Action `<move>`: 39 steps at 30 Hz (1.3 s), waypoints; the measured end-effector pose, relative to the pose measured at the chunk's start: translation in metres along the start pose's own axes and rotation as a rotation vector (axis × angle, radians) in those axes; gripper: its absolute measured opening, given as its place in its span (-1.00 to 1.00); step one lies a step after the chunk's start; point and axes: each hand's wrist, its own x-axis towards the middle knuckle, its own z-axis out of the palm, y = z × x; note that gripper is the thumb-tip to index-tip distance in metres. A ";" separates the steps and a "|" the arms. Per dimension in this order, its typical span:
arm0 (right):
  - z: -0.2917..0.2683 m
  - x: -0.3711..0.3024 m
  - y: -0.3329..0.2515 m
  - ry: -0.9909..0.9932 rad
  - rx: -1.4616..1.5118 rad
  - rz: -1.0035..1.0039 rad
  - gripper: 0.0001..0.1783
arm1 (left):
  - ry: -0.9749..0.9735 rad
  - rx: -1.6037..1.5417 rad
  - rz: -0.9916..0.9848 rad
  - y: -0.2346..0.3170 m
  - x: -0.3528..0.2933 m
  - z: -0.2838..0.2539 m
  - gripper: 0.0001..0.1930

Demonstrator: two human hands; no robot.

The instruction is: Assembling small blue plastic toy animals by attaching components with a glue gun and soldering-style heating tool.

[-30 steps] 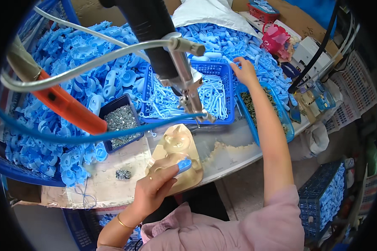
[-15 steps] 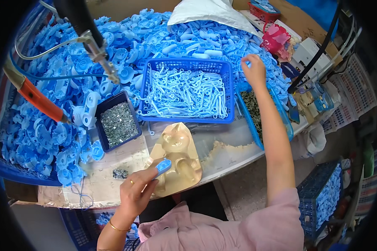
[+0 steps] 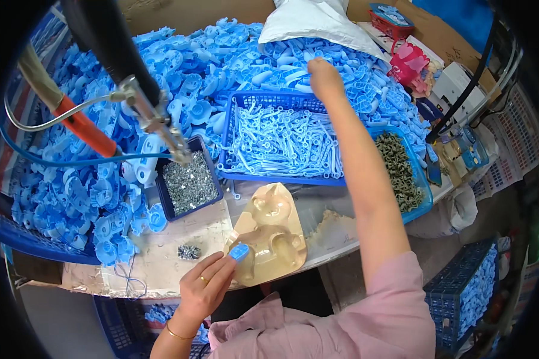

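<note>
My left hand (image 3: 205,288) pinches a small oblong blue plastic piece (image 3: 239,252) at its fingertips. It is just over the left edge of a yellowish translucent moulded fixture (image 3: 270,239) with rounded hollows. My right hand (image 3: 327,82) is stretched out over the heap of blue plastic parts (image 3: 278,60), behind the basket, with its fingers curled downward. Their tips are hidden, so anything between them cannot be made out. My right forearm passes over the right end of a blue basket (image 3: 335,181) full of thin light-blue ringed links.
A dark tray (image 3: 218,190) of small metal pieces stands left of the fixture, near a small dark bundle (image 3: 188,252). An orange-handled tool (image 3: 90,133) and a metal nozzle (image 3: 173,140) hang at left. A light-blue tray (image 3: 426,200) holds dark pieces. A white sack (image 3: 317,27) lies behind.
My right hand has moved left and farther away, from right of the basket to the parts behind it. My left hand keeps the blue piece near the fixture. The whole view has shifted slightly.
</note>
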 end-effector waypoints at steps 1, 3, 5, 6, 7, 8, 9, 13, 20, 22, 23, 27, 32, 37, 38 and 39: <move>-0.006 -0.005 0.003 0.120 0.141 -0.033 -0.70 | -0.012 0.041 0.037 -0.002 -0.003 -0.001 -0.64; -0.039 -0.028 0.007 0.289 0.327 -0.118 -0.62 | -0.055 0.080 0.098 -0.005 -0.006 0.002 -0.64; -0.075 -0.066 -0.008 -0.014 0.540 -0.049 -0.57 | -0.100 0.073 0.099 -0.005 -0.010 0.003 -0.62; -0.094 -0.090 -0.015 -0.256 0.696 0.021 -0.57 | -0.107 0.074 0.062 -0.003 -0.011 0.005 -0.62; -0.112 -0.116 -0.027 -0.520 0.796 0.082 -0.57 | -0.134 0.073 0.088 -0.003 -0.011 0.008 -0.62; -0.134 -0.143 -0.037 -0.780 0.872 0.149 -0.57 | -0.157 0.062 0.125 -0.004 -0.011 0.011 -0.61; -0.154 -0.170 -0.051 -0.813 0.869 0.066 -0.67 | -0.161 0.061 0.104 -0.005 -0.012 0.014 -0.61; -0.191 -0.245 -0.109 -0.785 0.904 -0.245 -0.59 | -0.169 0.067 0.176 -0.006 -0.012 0.027 -0.59; -0.186 -0.276 -0.140 -0.719 0.538 -0.565 -0.63 | -0.133 0.067 0.081 -0.004 -0.024 0.024 -0.56; -0.182 -0.276 -0.140 -0.739 0.577 -0.546 -0.64 | -0.051 0.027 0.069 -0.007 -0.028 0.018 -0.59; -0.179 -0.280 -0.134 -0.742 0.555 -0.513 -0.65 | -0.045 0.053 0.049 -0.010 -0.028 0.015 -0.59; -0.188 -0.276 -0.140 -0.682 0.547 -0.443 -0.67 | 0.135 0.115 -0.090 -0.050 -0.035 0.002 -0.67; -0.183 -0.270 -0.145 -0.630 0.605 -0.445 -0.72 | 0.253 0.516 -0.321 -0.130 -0.040 -0.025 -0.71; -0.172 -0.274 -0.149 -0.660 0.697 -0.391 -0.83 | 0.029 0.456 -0.266 -0.158 -0.056 -0.041 -0.70; -0.172 -0.273 -0.149 -0.661 0.695 -0.392 -0.83 | 0.031 0.455 -0.266 -0.158 -0.060 -0.047 -0.70; -0.173 -0.273 -0.149 -0.648 0.715 -0.373 -0.83 | 0.150 0.336 -0.282 -0.155 -0.065 -0.055 -0.73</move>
